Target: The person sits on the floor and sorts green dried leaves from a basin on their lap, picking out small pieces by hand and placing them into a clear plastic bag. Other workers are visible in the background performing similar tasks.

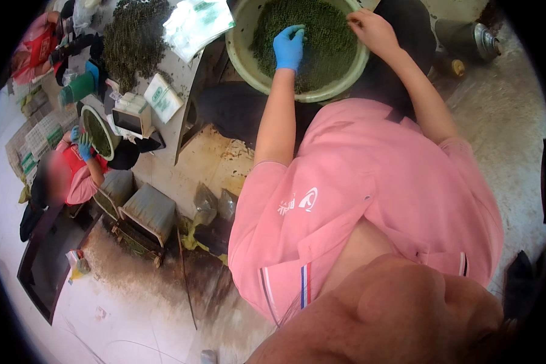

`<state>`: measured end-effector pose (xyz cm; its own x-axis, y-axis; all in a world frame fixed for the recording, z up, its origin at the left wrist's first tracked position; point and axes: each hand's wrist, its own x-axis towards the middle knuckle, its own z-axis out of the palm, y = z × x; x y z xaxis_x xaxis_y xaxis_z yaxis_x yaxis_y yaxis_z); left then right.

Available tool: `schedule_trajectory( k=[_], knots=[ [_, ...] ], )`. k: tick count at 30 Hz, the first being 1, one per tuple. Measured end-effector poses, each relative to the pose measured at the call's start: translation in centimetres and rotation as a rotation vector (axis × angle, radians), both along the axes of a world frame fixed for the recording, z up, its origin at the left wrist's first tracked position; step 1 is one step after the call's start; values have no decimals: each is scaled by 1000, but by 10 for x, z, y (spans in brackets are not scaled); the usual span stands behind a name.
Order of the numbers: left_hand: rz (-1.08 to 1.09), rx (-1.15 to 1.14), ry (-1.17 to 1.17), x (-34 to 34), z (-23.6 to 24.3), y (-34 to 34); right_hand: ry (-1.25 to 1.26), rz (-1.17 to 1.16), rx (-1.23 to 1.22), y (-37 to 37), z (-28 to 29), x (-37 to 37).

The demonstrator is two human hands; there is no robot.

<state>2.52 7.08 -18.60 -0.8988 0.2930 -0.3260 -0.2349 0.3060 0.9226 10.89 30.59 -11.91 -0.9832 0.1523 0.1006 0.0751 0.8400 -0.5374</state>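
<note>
A wide pale-green basin (235, 42) holds dark green granular material (306, 70). My left hand (288, 47), in a blue glove, is over the material inside it, thumb and fingertips curled together; whatever may be between them is too small to name. My bare right hand (373, 31) is at the basin's right rim, fingers bent and pinched; I cannot make out what, if anything, they hold.
A table (182, 115) at left carries a dark granular pile (133, 42), white bags (194, 24) and packets. Co-workers (79, 173) (33, 42) are further left, one at another basin. Metal containers (148, 215) stand below; a gas cylinder (467, 42) lies at upper right.
</note>
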Motion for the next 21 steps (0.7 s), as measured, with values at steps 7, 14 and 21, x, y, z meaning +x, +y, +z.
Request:
schedule_trajectory(
  k=[7,14,21],
  knots=[
    [30,33,-14,12,-4,-15,-81,231,270,-29,-75,-36],
    [-222,-450,595,-14,-19,17,-208,107,-7,-28,-63,0],
    [-76,-287,614,-15,-21,8,-125,106,255,-36,-92,-26]
  ],
)
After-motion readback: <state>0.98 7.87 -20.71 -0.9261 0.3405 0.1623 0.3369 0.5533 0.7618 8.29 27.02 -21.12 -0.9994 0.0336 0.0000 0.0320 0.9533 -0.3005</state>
